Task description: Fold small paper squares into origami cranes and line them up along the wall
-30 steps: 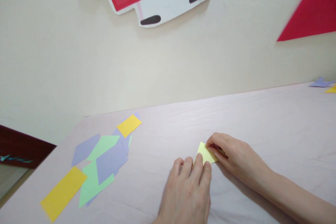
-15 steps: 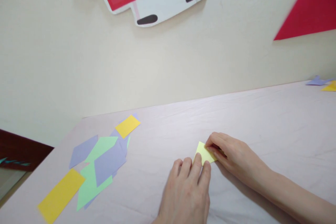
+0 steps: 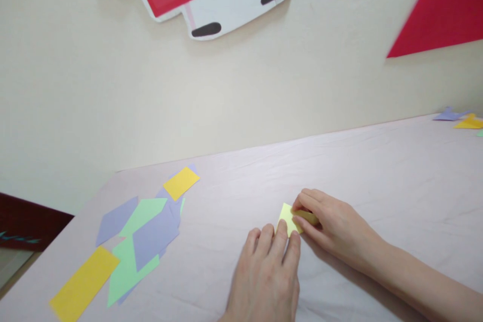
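A small pale yellow piece of paper [image 3: 286, 215] lies on the cloth-covered surface between my two hands. My left hand [image 3: 266, 266] lies palm down at its near edge, fingers stretched out and spread, with two fingertips pressing on the paper. My right hand [image 3: 326, 216] comes in from the right and pinches the paper's right side between thumb and fingers. That side is lifted and curled over, and part of it is hidden inside the hand.
Purple, green and deeper yellow paper pieces [image 3: 154, 241] lie overlapping on the left. More small papers [image 3: 449, 115] sit at the far right against the wall [image 3: 234, 95]. A red and white cut-out [image 3: 241, 2] and a red shape [image 3: 433, 20] are on the wall.
My right hand has lifted the paper's right side and bent it back inward. My left hand stays on the near edge. The whole view has shifted slightly.
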`<state>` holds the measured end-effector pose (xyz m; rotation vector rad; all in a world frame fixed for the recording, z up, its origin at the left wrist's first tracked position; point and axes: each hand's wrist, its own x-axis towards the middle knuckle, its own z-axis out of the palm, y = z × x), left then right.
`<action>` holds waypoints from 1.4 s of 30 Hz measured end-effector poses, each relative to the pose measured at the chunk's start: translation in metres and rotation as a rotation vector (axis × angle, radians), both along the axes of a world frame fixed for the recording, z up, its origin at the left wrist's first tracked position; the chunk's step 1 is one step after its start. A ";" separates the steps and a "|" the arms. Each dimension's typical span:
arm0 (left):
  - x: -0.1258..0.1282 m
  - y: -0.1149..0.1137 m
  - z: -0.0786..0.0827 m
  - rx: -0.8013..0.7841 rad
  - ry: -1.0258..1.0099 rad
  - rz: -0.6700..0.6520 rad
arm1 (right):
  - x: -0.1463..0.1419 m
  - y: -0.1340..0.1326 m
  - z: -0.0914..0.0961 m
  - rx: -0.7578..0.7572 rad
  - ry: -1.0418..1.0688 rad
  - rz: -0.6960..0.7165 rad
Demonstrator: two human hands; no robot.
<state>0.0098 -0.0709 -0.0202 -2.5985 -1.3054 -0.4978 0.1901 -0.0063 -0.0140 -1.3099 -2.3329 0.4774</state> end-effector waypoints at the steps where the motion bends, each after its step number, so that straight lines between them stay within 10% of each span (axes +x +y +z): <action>1: 0.000 0.000 0.000 0.008 -0.004 0.004 | 0.000 -0.002 0.002 0.008 -0.007 -0.003; 42: 0.003 0.003 0.006 -0.113 0.005 -0.013 | 0.018 -0.001 0.004 -0.142 0.168 -0.076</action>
